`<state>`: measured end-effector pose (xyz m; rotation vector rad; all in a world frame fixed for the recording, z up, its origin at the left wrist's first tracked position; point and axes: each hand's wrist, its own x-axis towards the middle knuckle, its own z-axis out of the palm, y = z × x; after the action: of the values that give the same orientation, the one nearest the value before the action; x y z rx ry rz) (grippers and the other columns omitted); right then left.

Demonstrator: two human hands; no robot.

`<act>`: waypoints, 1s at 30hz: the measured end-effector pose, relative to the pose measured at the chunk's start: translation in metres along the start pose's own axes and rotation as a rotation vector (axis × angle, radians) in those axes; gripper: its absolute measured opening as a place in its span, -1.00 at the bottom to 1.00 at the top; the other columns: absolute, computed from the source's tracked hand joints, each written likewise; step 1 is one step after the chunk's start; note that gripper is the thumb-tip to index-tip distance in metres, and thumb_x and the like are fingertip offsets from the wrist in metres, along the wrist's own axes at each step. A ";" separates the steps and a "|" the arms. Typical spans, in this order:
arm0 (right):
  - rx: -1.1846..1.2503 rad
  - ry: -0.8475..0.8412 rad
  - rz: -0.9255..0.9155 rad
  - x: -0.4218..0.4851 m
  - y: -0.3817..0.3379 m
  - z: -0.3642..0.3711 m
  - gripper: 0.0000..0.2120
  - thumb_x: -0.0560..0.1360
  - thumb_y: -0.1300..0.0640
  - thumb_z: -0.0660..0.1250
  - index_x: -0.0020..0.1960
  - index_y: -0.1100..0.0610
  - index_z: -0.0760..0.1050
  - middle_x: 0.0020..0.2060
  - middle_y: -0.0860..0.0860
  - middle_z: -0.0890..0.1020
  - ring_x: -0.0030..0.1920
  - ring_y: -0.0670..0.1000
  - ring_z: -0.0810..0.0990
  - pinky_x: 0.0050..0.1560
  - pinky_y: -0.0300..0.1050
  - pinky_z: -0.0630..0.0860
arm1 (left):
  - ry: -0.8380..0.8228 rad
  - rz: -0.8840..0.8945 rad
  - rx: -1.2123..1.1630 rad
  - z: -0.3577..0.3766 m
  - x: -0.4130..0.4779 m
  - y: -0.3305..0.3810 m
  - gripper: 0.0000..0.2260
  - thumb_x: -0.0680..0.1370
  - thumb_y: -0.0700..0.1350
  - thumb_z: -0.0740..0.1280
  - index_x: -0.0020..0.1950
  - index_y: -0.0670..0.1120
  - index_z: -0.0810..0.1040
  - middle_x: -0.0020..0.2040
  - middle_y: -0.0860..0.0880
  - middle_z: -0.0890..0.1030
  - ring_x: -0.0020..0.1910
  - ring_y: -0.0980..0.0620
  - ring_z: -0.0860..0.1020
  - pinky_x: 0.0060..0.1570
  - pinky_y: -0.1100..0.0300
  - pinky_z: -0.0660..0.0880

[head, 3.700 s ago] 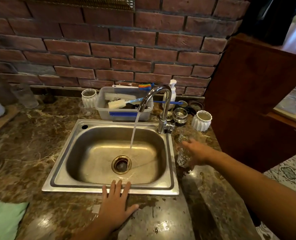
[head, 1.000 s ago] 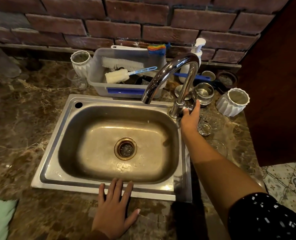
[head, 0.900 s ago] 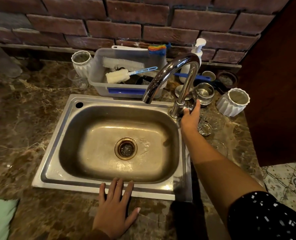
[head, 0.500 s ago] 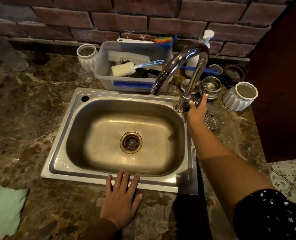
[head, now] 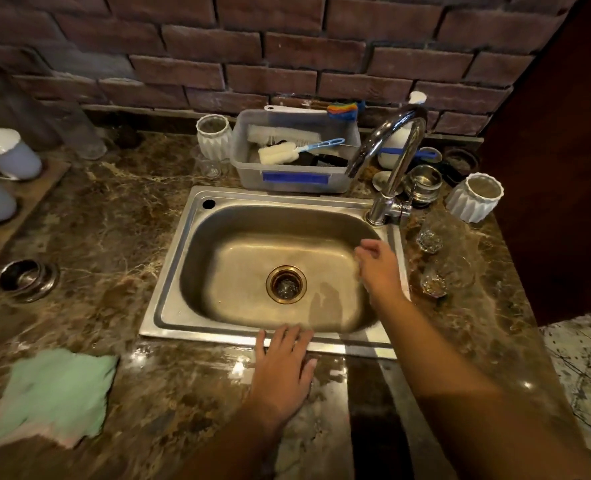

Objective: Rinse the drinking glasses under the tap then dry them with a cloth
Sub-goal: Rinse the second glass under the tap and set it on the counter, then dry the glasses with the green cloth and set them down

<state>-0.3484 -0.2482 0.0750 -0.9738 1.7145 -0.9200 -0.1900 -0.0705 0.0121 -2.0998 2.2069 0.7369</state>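
Sink (head: pixel 164 292) centre frame, tap (head: pixel 396 157) upper right, no water running. Green cloth (head: pixel 51 393) lower left, untouched. Your left hand (head: pixel 283 365) lies flat at the sink's front rim; right hand (head: pixel 378 268) over the basin's right edge, fingers loosely curled, empty. Two drinking glasses (head: pixel 429 240) stand right of the sink. I'd judge rinsing done, drying all left

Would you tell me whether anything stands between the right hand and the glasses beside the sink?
Nothing visible does: the right hand is over the sink rim, and the glasses stand just beyond it on the counter.
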 end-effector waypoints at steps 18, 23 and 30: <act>-0.768 -0.753 -0.353 -0.234 0.013 0.267 -0.78 0.50 0.16 0.34 0.14 0.07 0.56 -0.01 0.05 0.62 0.00 0.07 0.61 -0.01 -0.11 0.51 | -0.039 -0.051 -0.144 -0.158 -0.090 -0.337 -0.88 0.57 -0.08 0.36 -0.04 -0.13 0.62 -0.07 -0.15 0.68 -0.08 -0.12 0.61 -0.19 0.12 0.38; -0.940 -0.704 -0.515 -0.257 0.015 0.327 -0.65 0.50 0.05 0.31 0.25 0.14 0.43 0.22 0.12 0.50 0.25 0.15 0.49 0.16 -0.08 0.42 | 0.008 0.027 -0.099 -0.149 -0.106 -0.389 -0.71 0.48 -0.08 0.42 0.17 -0.10 0.54 0.16 -0.13 0.58 0.17 -0.12 0.51 0.11 0.09 0.39; -1.280 -0.625 -0.671 -0.268 0.028 0.358 -0.53 0.52 0.02 0.33 0.38 0.13 0.35 0.32 0.15 0.42 0.32 0.19 0.42 0.33 0.02 0.38 | -0.043 0.068 0.026 -0.138 -0.100 -0.398 -0.63 0.54 0.06 0.38 0.28 -0.07 0.48 0.25 -0.11 0.55 0.26 -0.12 0.48 0.19 0.03 0.40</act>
<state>0.0525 -0.0506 0.0411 -2.4353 1.2925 0.3072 0.2393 -0.0191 0.0368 -1.9867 2.2628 0.7462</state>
